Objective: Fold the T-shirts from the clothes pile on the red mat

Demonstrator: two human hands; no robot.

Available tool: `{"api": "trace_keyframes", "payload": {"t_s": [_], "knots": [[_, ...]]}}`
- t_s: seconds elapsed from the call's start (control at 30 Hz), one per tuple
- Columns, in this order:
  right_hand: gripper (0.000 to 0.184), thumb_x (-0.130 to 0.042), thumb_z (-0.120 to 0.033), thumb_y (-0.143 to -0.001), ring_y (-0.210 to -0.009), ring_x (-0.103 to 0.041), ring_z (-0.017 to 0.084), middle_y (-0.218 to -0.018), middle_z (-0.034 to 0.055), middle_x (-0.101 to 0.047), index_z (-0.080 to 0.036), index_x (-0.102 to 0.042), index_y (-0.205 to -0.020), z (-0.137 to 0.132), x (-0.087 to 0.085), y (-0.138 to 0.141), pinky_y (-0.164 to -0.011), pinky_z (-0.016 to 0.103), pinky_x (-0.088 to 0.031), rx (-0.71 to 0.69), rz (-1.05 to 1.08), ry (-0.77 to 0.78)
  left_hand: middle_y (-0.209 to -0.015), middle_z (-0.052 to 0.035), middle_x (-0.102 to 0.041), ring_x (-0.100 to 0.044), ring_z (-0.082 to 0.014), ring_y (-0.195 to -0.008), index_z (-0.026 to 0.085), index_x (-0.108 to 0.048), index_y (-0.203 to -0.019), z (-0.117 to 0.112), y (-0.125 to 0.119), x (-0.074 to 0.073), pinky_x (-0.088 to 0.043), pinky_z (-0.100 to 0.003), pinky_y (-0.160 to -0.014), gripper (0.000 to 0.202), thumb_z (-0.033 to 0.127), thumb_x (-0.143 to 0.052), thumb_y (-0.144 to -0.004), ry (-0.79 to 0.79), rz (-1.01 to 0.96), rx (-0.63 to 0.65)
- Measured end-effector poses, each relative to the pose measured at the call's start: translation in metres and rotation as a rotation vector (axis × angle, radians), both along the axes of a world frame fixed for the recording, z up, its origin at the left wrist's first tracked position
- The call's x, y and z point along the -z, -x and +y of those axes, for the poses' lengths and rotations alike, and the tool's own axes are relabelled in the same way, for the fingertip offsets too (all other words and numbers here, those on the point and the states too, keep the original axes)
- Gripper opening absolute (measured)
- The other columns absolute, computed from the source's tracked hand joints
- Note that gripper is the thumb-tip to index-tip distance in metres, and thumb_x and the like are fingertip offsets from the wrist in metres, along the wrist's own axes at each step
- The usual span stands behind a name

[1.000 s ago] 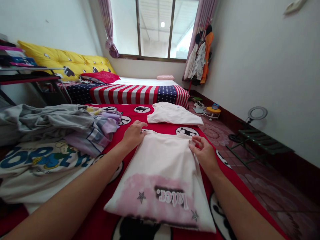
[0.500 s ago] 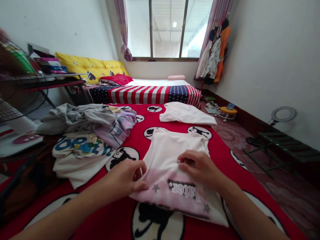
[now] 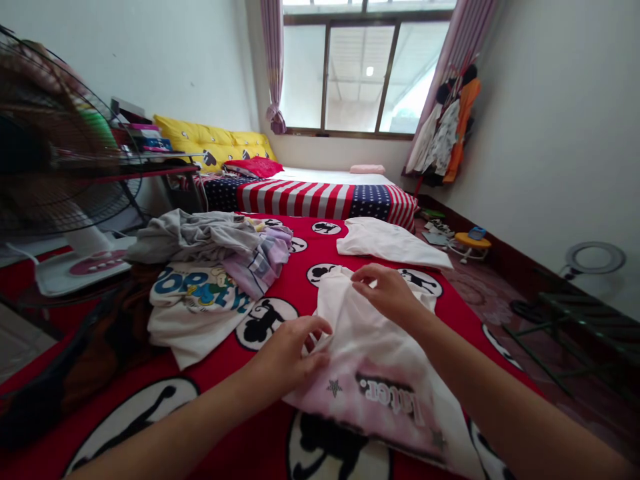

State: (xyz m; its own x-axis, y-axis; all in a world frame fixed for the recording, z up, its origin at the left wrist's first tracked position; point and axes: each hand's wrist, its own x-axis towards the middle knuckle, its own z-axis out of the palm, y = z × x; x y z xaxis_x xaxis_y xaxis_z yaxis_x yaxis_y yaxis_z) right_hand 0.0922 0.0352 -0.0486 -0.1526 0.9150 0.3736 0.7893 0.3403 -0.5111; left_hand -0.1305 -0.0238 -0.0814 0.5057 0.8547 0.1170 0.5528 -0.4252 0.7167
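Note:
A white T-shirt with a pink lower part and the print "later." [image 3: 370, 380] lies spread on the red blanket, its neck end away from me. At its left side edge, my left hand [image 3: 295, 353] is closed, thumb and fingers pinching the fabric. Farther up, my right hand [image 3: 387, 293] reaches over the shirt, its bent fingertips and thumb together on the cloth near the left shoulder. Slack creases run through the shirt between both hands.
Left of the shirt lie a Popeye-print shirt [image 3: 200, 307], grey clothing [image 3: 190, 237] and a lilac checked garment [image 3: 260, 260]. A white folded garment [image 3: 390, 240] lies beyond. A fan [image 3: 65, 153] stands at left, a green folding stool [image 3: 585, 327] at right.
My right hand has moved from the middle of the shirt up toward its left shoulder. My left hand stays at the side edge, and the cloth has bunched there. The view has shifted slightly.

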Motion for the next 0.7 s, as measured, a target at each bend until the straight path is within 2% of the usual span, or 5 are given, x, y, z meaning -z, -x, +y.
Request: {"api": "trace_keyframes", "payload": {"t_s": [0.1, 0.2, 0.37, 0.53, 0.7], "knots": [[0.037, -0.07, -0.024, -0.074, -0.09, -0.063, 0.018, -0.108, 0.0085, -0.068, -0.016, -0.065, -0.11, 0.031, 0.004, 0.017, -0.077, 0.027, -0.046, -0.029, 0.034, 0.081, -0.1, -0.0028, -0.064, -0.059, -0.0156, -0.089, 0.022, -0.066, -0.1, -0.008, -0.003, 0.013, -0.044, -0.025, -0.079, 0.026, 0.01, -0.056, -0.079, -0.174, -0.038, 0.126], [0.059, -0.078, -0.029, -0.065, -0.086, -0.063, 0.019, -0.1, 0.0062, -0.068, -0.018, -0.06, -0.12, 0.043, 0.019, 0.025, -0.074, 0.027, -0.047, -0.053, -0.004, 0.205, -0.104, -0.0039, -0.064, -0.058, -0.0167, -0.096, 0.023, -0.068, -0.098, -0.014, -0.002, 0.021, -0.044, -0.025, -0.084, 0.027, 0.01, -0.046, -0.086, -0.293, -0.038, 0.211], [0.01, -0.068, -0.029, -0.074, -0.074, -0.059, 0.016, -0.079, 0.0011, -0.065, -0.019, -0.067, -0.078, 0.036, 0.033, 0.017, -0.068, 0.026, -0.043, -0.047, 0.036, -0.004, -0.115, -0.0068, -0.063, -0.059, -0.0216, -0.102, 0.024, -0.055, -0.127, -0.015, 0.005, 0.02, -0.044, -0.031, -0.09, 0.048, 0.016, -0.058, -0.08, -0.148, 0.039, 0.055], [0.023, -0.06, -0.042, -0.083, -0.074, -0.058, 0.016, -0.08, 0.0017, -0.065, -0.019, -0.065, -0.086, 0.044, 0.026, 0.01, -0.071, 0.027, -0.043, 0.097, 0.313, -0.3, -0.09, -0.002, -0.065, -0.06, -0.0213, -0.088, 0.028, -0.051, -0.132, -0.013, 0.019, 0.007, -0.044, -0.029, -0.081, 0.056, 0.025, -0.064, -0.078, 0.101, 0.064, -0.073], [0.018, -0.062, -0.039, -0.083, -0.079, -0.06, 0.019, -0.09, 0.0044, -0.067, -0.022, -0.065, -0.084, 0.063, 0.043, 0.023, -0.069, 0.028, -0.042, 0.231, -0.051, -0.117, -0.074, 0.0011, -0.06, -0.057, -0.0183, -0.071, 0.028, -0.059, -0.125, -0.008, 0.024, -0.003, -0.04, -0.024, -0.068, 0.053, 0.03, -0.067, -0.073, 0.202, 0.209, -0.095]]}}
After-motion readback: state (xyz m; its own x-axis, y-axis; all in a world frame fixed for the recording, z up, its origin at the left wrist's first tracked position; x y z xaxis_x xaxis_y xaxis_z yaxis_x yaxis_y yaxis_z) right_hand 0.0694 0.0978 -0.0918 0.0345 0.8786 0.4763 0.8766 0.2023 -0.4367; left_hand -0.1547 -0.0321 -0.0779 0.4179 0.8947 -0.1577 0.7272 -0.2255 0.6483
